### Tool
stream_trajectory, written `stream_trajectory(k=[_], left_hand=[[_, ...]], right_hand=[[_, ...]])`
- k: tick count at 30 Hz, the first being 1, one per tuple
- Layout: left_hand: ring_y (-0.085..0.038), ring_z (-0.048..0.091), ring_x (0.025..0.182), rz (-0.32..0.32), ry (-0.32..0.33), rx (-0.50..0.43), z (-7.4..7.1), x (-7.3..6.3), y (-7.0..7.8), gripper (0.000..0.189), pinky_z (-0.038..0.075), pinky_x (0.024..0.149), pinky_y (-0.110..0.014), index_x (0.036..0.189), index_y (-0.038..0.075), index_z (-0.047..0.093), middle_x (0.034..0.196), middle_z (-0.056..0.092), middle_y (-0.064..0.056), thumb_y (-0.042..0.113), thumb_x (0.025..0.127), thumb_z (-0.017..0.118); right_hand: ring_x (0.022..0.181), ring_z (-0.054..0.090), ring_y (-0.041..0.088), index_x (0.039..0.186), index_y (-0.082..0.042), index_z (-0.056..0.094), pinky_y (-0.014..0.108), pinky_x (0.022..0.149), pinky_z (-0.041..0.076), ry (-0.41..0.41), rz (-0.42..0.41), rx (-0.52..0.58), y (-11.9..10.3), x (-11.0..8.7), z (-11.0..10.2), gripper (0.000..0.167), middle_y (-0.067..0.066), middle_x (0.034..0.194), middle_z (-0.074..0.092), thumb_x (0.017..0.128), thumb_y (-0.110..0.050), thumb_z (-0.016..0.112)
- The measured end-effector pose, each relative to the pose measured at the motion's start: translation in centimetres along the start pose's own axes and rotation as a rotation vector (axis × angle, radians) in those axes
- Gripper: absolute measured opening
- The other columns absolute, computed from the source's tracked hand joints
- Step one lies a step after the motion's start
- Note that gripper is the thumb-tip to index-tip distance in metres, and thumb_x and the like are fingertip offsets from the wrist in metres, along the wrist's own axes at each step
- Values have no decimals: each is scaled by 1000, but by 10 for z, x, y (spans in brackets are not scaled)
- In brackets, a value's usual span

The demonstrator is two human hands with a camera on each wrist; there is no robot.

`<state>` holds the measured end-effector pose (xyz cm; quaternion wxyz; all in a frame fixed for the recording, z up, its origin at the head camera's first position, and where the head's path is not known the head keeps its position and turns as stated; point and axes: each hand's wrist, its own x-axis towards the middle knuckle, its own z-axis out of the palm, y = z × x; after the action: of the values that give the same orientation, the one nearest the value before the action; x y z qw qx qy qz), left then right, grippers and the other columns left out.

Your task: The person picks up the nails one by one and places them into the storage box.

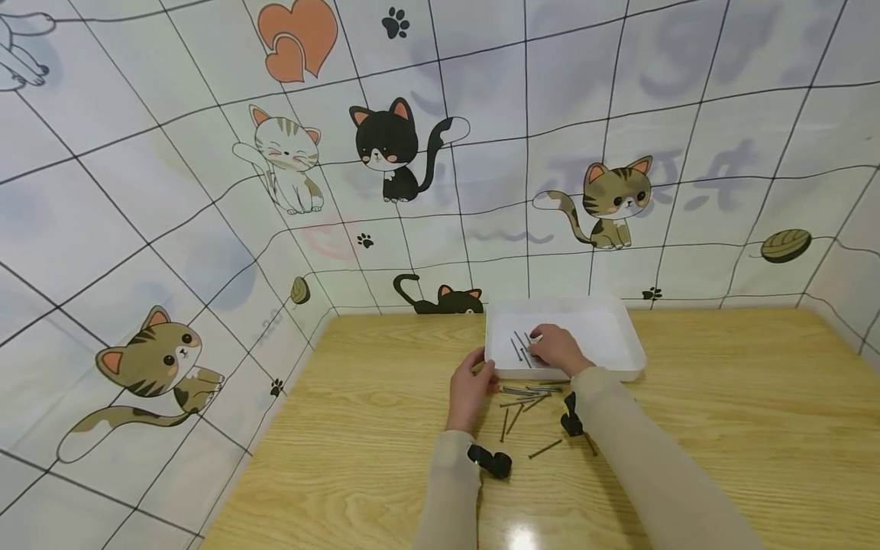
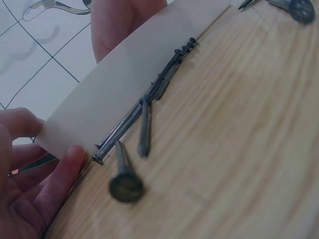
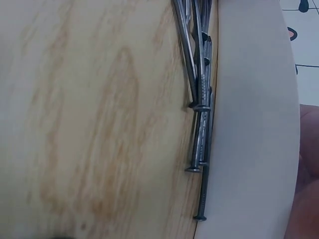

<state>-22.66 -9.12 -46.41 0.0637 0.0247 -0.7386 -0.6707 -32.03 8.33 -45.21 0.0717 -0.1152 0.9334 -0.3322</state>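
Observation:
A shallow white tray (image 1: pixel 605 376) stands against the back wall with several steel nails (image 1: pixel 516 350) lying in its left part. My left hand (image 1: pixel 470 388) grips the tray's front left corner, its thumb low against the wall in the left wrist view. Inside the tray, my right hand (image 1: pixel 558 349) reaches down with bent fingers just right of those nails. Whether it pinches a nail cannot be made out; the right wrist view shows only part of the hand (image 3: pixel 307 164) behind the tray wall. More nails (image 3: pixel 201 109) lie bunched along the outside of the front wall.
Loose nails lie on the wooden table (image 1: pixel 371 458) in front of the tray, one nail (image 1: pixel 545 448) nearer my sleeves and another nail (image 1: pixel 590 444) beside the right forearm. Behind the tray rises a wall covering (image 1: pixel 495 176) printed with cats and grid lines.

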Motion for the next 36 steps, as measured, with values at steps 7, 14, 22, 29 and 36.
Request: stream_trajectory(k=[7, 14, 22, 29, 36], left_hand=[[-36, 60, 82, -1, 1, -28, 0, -1, 2, 36, 52, 67, -44, 125, 10, 51, 120, 51, -17, 17, 90, 54], [-34, 61, 82, -20, -18, -32, -1, 9, -11, 42, 52, 67, -44, 130, 6, 46, 122, 51, -15, 16, 90, 53], [-19, 62, 75, -20, 13, 4, 2, 19, -31, 40, 54, 61, -31, 128, 14, 50, 119, 55, -5, 23, 89, 55], [-20, 62, 76, -19, 11, -2, 3, 15, -26, 41, 54, 61, -32, 129, 13, 49, 119, 55, -5, 23, 89, 55], [-18, 62, 75, -9, 18, 14, 2, 19, -33, 41, 53, 60, -29, 128, 14, 49, 118, 55, -3, 25, 89, 54]], right_hand=[[77, 58, 26, 99, 3, 65, 40, 68, 48, 28, -13, -13, 0, -1, 1, 24, 16, 94, 64, 83, -13, 58], [68, 57, 22, 87, 0, 69, 37, 61, 48, 43, -19, -26, -2, -3, 0, 16, 10, 81, 65, 81, -10, 58], [70, 57, 23, 89, 2, 68, 37, 61, 48, 23, -3, -49, -6, -5, -3, 17, 11, 83, 64, 82, -11, 59], [65, 56, 18, 100, 2, 65, 34, 59, 47, -14, 23, -20, -4, -10, -10, 24, 8, 78, 64, 87, -14, 52], [67, 59, 21, 106, 0, 60, 29, 52, 46, -30, 28, 46, -10, -16, -21, 25, 11, 83, 64, 90, -16, 49]])
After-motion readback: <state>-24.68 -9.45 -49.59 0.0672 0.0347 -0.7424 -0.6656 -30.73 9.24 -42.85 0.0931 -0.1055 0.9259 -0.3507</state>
